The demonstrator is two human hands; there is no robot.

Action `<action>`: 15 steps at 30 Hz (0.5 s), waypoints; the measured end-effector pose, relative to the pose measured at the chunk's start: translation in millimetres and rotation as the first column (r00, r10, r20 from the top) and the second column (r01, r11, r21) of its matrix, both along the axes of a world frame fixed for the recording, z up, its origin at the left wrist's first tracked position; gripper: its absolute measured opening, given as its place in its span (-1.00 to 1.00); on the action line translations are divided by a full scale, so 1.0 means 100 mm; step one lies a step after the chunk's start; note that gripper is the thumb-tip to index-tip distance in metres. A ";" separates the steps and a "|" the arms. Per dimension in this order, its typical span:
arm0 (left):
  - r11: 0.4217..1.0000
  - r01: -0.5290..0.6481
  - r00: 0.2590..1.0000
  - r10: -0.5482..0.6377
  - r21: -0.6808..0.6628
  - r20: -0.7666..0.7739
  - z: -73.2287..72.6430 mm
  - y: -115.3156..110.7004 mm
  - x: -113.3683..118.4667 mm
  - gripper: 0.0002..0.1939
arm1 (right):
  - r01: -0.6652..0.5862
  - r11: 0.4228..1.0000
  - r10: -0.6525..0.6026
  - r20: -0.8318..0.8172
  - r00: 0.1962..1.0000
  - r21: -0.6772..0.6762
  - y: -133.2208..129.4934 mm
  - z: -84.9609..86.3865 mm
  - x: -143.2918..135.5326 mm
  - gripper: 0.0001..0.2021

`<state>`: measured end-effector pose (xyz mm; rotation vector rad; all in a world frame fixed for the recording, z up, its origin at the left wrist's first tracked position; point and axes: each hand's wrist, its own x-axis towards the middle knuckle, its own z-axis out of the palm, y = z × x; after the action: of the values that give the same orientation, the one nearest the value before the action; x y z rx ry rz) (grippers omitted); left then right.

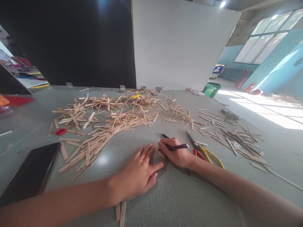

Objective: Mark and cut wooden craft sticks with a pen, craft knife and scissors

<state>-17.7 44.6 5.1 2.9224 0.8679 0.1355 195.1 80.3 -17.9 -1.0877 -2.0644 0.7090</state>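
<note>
My right hand (176,154) is closed around a dark pen (181,147), whose back end sticks out to the right. Under its fingers shows a short wooden stick (160,154), mostly hidden. My left hand (144,170) lies palm down with fingers spread, its fingertips close to that stick. Whether they press on it I cannot tell. Just beyond my right hand, a black pen-like tip (165,136) points left. Beside my right wrist lie scissors (196,145) with one red and one yellow handle. Two craft sticks (122,212) poke out below my left wrist.
A large heap of craft sticks (123,121) spreads across the table. More sticks and dark strips (241,143) lie at right. A black phone-like slab (30,170) rests at left, near a red ring (61,131). A black-and-white panel (175,47) stands behind; a green bin (211,89) is beyond.
</note>
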 end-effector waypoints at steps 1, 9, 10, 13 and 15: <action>1.000 -0.003 1.000 0.003 -0.006 -0.001 0.01 0.00 0.00 -0.52 | -0.006 1.000 0.006 0.007 1.000 0.001 0.00 0.00 0.00 -0.58; 1.000 -0.013 1.000 0.013 -0.020 0.004 0.02 0.01 0.02 -0.62 | -0.041 0.999 0.041 0.033 0.999 0.001 0.01 0.06 0.01 -0.59; 1.000 -0.014 1.000 0.015 -0.010 0.019 0.01 0.01 0.02 -0.63 | -0.041 0.999 0.041 0.031 0.999 0.003 0.01 0.06 0.01 -0.59; 1.000 -0.009 0.999 0.009 0.012 0.039 -0.02 0.01 0.01 -0.64 | -0.030 0.999 0.030 0.014 0.999 0.014 0.00 0.05 0.00 -0.59; 1.000 0.002 0.999 -0.003 0.018 0.038 -0.02 0.01 0.00 -0.63 | -0.013 1.000 0.013 -0.007 1.000 0.026 -0.02 0.04 0.00 -0.59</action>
<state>-17.6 45.4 2.9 2.9274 0.8619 0.1999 195.4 78.1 -14.3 -1.0564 -2.0706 0.6905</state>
